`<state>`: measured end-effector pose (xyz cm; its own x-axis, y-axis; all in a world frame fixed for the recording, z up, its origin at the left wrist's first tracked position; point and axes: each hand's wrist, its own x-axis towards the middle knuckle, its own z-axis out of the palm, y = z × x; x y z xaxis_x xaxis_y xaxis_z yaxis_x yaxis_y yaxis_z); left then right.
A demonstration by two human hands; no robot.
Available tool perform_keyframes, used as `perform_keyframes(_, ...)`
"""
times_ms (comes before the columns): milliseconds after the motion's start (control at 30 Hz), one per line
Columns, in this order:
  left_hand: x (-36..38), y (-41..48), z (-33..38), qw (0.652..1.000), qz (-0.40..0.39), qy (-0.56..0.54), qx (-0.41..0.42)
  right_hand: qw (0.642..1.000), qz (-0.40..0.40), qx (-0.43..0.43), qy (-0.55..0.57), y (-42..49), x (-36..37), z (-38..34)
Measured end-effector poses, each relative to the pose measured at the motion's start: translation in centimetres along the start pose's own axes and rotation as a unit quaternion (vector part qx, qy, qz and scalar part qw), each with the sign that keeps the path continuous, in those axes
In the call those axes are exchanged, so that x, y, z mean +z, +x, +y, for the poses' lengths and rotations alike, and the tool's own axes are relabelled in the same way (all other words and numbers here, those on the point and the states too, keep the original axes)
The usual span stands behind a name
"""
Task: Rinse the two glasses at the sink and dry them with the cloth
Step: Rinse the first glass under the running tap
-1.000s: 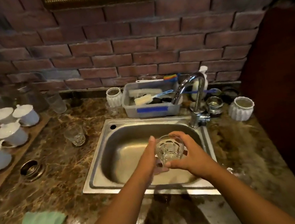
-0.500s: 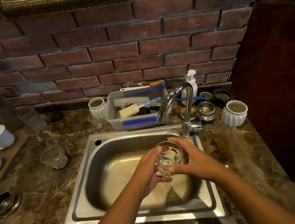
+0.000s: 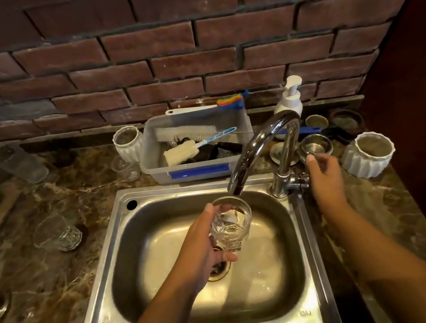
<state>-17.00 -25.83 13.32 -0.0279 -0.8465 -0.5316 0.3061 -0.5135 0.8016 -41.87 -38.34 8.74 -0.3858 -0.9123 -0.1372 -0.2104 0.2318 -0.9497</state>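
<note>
Brick wall behind, brown marble counter (image 3: pixel 58 286) below, steel sink (image 3: pixel 182 187) at frame centre; the left hand (image 3: pixel 201 248) wraps fingers and thumb round the glass (image 3: pixel 232 223), mouth up, just under the spout (image 3: pixel 257 148); the right hand (image 3: pixel 323 179), centre right, is loosely curled just beside the tap lever (image 3: pixel 298 182), gripping nothing that shows; whether it touches I cannot tell. No stream is visible; the step looks like opening the tap; best to ease the lever gently against splashing, keep the mouth centred under the outlet, then tilt and swirl. The second glass (image 3: pixel 58 235) stands on the counter at left; the cloth is out of view. Stamped marks on the sink's lower rim are unreadable; the blue label (image 3: pixel 199 172) on the grey tub (image 3: pixel 151 169) shows no text.
</note>
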Motion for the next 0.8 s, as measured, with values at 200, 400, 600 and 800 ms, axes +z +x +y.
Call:
perform_keyframes(200,0.5,1.0,0.1,0.999,0.029,0.000,-0.026,0.997,0.033,0.037,0.061,2.7,2.5,1.9)
perform_keyframes(400,0.7,1.4,0.1,0.999,0.019,0.005,-0.033,0.997,0.057,0.054,0.014,3.2,4.7,2.9)
perform_keyframes(600,0.8,1.5,-0.3,0.999,0.025,0.005,-0.039,0.993,0.094,0.038,-0.064,3.5,4.9,3.2)
perform_keyframes(800,0.8,1.6,-0.7,0.998,0.031,0.007,-0.051,0.990,0.127,0.043,-0.050,3.2,5.3,2.9)
